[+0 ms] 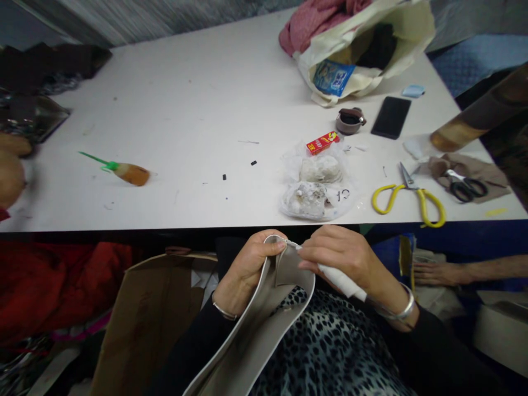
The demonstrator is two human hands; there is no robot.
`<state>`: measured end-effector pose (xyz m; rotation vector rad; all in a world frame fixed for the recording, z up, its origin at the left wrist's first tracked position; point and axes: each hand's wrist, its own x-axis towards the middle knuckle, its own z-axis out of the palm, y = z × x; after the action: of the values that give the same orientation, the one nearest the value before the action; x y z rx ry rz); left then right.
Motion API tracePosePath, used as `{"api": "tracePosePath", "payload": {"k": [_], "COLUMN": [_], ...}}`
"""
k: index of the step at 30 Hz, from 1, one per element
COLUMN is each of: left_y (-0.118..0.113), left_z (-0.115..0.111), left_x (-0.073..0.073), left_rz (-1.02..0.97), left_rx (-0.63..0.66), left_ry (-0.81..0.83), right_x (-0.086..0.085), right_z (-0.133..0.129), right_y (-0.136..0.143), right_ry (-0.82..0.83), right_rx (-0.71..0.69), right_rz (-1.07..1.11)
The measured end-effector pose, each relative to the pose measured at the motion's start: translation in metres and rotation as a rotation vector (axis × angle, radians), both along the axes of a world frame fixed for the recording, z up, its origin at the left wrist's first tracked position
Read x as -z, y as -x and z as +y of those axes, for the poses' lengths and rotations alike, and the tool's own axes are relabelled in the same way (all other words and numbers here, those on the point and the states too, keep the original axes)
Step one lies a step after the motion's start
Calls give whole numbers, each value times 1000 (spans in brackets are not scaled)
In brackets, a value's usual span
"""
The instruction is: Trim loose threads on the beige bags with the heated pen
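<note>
A long light-grey piece with a pale rim (247,330), perhaps a bag body or boot shaft, lies open over my lap. My left hand (247,269) grips its upper edge, thumb inside the rim and fingers outside. At the right of the same edge is my right hand (342,256), closed around a white cloth-like roll (342,281) that sticks out below the palm. The fingertips of this hand are at the rim; whether they also pinch it I cannot tell.
On the white table (185,110) lie yellow-handled scissors (408,192), black-handled scissors (466,186), a glue bottle (131,172), plastic bags (309,198), a phone (391,117) and a cream tote bag (305,66). A cardboard box (144,319) stands left. Another person's hand (439,273) is at right.
</note>
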<state>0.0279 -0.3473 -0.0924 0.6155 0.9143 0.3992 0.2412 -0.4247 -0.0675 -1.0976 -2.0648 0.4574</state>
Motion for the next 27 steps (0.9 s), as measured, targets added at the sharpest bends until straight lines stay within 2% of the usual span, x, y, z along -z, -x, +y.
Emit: {"api": "tracePosePath", "payload": {"k": [3, 7, 12, 16, 19, 24, 27], "left_y": [0, -1, 0, 3, 6, 13, 17], "left_z": [-3, -7, -13, -16, -18, -24, -29], "left_x": [2, 3, -1, -4, -7, -12, -14], "left_rz": [-42, -85, -92, -86, -78, -31, -5], "left_rx": [-9, -18, -4, 6, -1, -43, -49], "left_ry": [24, 81, 104, 54, -1, -129, -226], "right_x": [-8, -17, -25, -26, -25, -27, -24], "right_z": [-5, -8, -7, -10, -16, -32, -39], "right_y": [1, 1, -2, -3, -2, 4, 13], "right_ry": [-91, -121, -94, -106, -159, -168, -142], "right_rx": [-31, -80, -176, -185, -114, 45, 209], "right_rz": [-176, -336, -385, -292, -212, 233, 419]}}
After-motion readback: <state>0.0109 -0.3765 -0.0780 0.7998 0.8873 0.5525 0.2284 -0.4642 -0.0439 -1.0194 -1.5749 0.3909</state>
